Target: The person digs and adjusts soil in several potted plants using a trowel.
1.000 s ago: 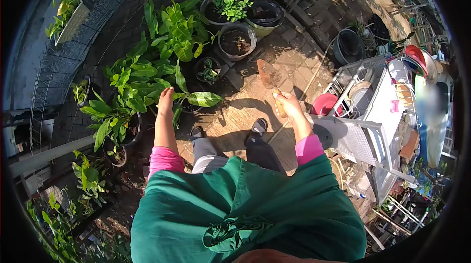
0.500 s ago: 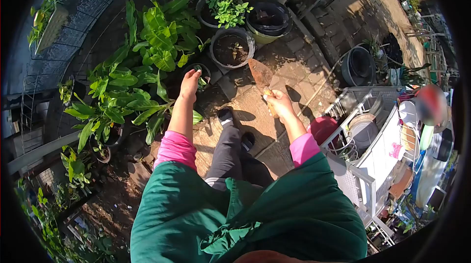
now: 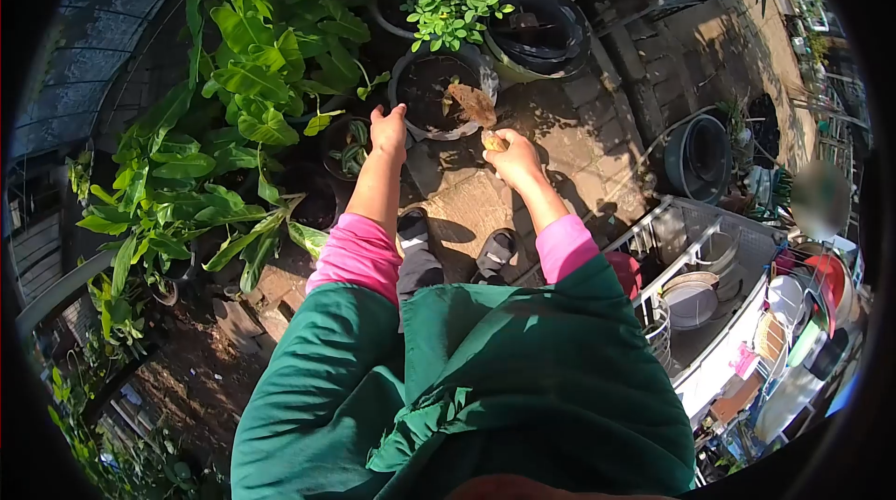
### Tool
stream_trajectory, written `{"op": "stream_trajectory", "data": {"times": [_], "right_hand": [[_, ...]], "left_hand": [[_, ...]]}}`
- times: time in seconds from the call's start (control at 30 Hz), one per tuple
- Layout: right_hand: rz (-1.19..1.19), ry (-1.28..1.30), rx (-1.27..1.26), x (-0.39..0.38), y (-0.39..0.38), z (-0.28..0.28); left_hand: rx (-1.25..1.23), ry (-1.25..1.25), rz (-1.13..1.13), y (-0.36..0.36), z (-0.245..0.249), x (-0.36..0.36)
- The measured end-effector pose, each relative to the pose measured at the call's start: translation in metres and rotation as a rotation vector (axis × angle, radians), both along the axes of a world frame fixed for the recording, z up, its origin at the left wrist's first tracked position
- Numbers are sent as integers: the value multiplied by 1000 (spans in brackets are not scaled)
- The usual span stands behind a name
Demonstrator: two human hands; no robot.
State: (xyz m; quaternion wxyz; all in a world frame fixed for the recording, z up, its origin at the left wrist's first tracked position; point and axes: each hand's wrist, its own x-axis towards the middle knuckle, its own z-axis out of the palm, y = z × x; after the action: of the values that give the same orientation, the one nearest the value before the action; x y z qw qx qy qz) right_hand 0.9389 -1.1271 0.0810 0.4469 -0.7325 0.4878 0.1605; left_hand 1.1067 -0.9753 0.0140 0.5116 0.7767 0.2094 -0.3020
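Note:
A rusty trowel [image 3: 473, 104] with a yellowish handle is gripped in my right hand [image 3: 512, 160]. Its blade reaches over the right side of a round pot of dark soil [image 3: 425, 90], where a small dry plant shows. Just left of that pot's lower rim is my left hand [image 3: 388, 130], its fingers apart and holding nothing. A smaller pot with a striped-leaf plant [image 3: 353, 150] sits beside my left hand.
Broad-leaved plants [image 3: 247, 71] fill the left side. Behind the soil pot stand a leafy potted shrub [image 3: 448, 10] and nested black tubs [image 3: 537, 34]. A white rack with dishes [image 3: 691, 299] is at right, near a grey bucket [image 3: 698, 159].
The trowel has moved up and left, from beside the pot to over its soil. My left hand has shifted right towards the pot, and the view has moved closer to the pots.

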Motion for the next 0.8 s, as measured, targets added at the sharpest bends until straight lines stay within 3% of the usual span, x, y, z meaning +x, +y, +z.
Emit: {"op": "stream_trajectory", "data": {"times": [0.23, 0.53, 0.6, 0.63, 0.67, 0.73, 0.8], "right_hand": [[212, -29, -214, 29, -21, -41], [398, -134, -415, 59, -52, -72], [544, -94, -439, 75, -61, -74], [631, -136, -506, 82, -66, -84], [709, -111, -539, 91, -73, -93], [853, -276, -644, 105, -78, -108], [960, -339, -671, 120, -86, -116]], "left_hand": [[15, 95, 107, -7, -48, -19], [-160, 44, 248, -10, -111, -22], [-20, -7, 183, -8, -134, -14], [40, -6, 152, -13, -114, -15], [-41, -74, 184, -14, -128, -15], [184, -196, -25, -10, -161, -6], [80, -281, 48, -8, -194, -1]]}}
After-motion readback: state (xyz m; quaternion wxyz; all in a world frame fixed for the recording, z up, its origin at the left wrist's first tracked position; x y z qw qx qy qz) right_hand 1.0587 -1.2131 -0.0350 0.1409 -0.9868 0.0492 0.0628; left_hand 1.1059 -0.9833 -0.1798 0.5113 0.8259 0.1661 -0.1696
